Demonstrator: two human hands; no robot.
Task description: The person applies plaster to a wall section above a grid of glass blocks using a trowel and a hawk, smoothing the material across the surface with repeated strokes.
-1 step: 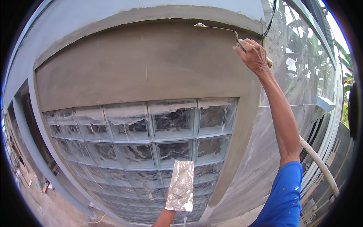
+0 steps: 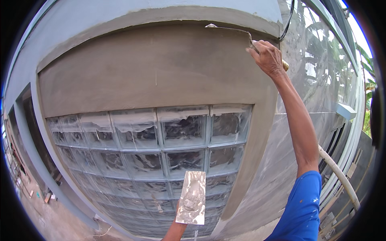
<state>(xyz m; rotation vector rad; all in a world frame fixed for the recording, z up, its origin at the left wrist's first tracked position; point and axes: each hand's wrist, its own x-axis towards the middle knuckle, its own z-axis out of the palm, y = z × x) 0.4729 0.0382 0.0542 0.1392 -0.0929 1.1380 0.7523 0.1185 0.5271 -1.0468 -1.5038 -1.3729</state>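
My right hand (image 2: 268,58), raised at the upper right, is closed round the handle of a trowel (image 2: 250,39). Its thin blade appears nearly edge-on, reaching left along the top of the grey plastered panel (image 2: 132,68). A pale dab of plaster (image 2: 210,25) sits at the blade's tip, close under the overhanging edge. Low in the middle, my left hand (image 2: 177,209) holds up a rectangular plaster hawk (image 2: 194,176), smeared with wet grey plaster (image 2: 195,197). Most of that hand's fingers are hidden behind the hawk.
Below the panel is a glass block window (image 2: 183,160) streaked with plaster. A projecting ledge (image 2: 177,14) overhangs the panel. A black cable (image 2: 288,24) hangs beside the trowel hand. At right are a grey wall (image 2: 297,92) and a pale pole (image 2: 337,170).
My right hand and the trowel have shifted very slightly left along the panel's top. The hawk in my left hand has hardly moved.
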